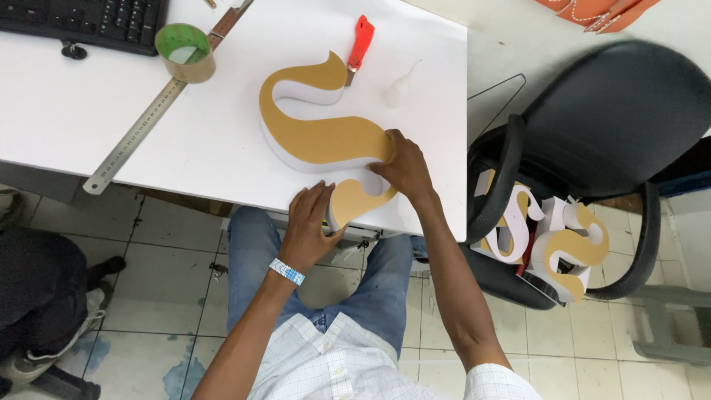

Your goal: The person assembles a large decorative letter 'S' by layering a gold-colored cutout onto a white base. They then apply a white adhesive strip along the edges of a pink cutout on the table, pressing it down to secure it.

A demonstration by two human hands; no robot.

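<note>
From the head view, a white table (222, 133) fills the upper left, its near edge running just above the person's knees. On it lies a large S-shaped letter (326, 137) with a tan face and white side walls, its lower curl reaching the table's front edge. The left hand (309, 226) grasps that lower curl from below, fingers spread over the tan face and white wall. The right hand (404, 169) presses down on the letter's middle bend, fingers curved over its edge, holding it.

Further back on the table sit a roll of brown tape (185, 53) with a green core, a long steel ruler (141, 130) lying on a slant, a red-handled knife (359, 44), a small clear glue bottle (398, 89) on its side, and the corner of a black keyboard (89, 22).

To the right stands a black office chair (615, 111); on its seat rest more curved letters (548, 241) in white and tan. The floor (163, 296) is pale tile with dark grout and some blue stains. A dark shoe (107, 267) of another person shows at the left.
</note>
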